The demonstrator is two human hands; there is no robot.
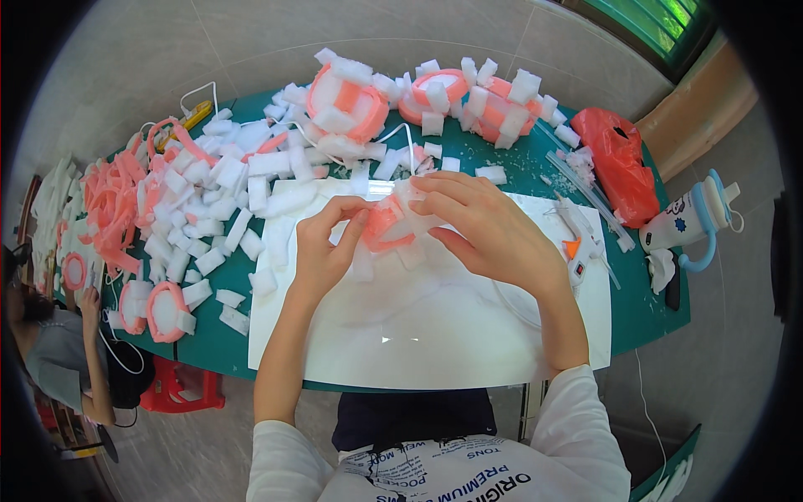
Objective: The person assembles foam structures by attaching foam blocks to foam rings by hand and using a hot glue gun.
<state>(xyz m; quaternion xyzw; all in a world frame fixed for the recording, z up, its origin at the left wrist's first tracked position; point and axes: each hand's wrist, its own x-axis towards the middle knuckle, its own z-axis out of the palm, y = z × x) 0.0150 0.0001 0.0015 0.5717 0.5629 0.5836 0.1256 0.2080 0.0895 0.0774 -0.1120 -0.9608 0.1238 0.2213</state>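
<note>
Foam piece (383, 226), pink with white blocks on it, is near the centre of the frame, between the person's two hands and over the upper part of a white board (360, 335). The left hand (330, 238) has a nearly closed grip, thumb and forefinger together at the foam piece's left edge. The right hand (485, 219) has a looser grip, fingertips at the white upper right part and thumb apart from the fingers; I cannot tell how firmly it holds.

The board lies on a green tabletop (648, 322). White foam blocks (222, 180) are heaped left of centre, beside pink foam strips (109, 201) at the left. Larger pink and white foam shapes (368, 113) stand at the top centre. Right of the right hand lies a white glue gun (583, 238) with an orange part; farther right are a red bag (615, 167) and a white bottle (673, 222) with a blue handle. Another person (63, 347) is at the lower left of the frame, near a red stool (180, 391).
</note>
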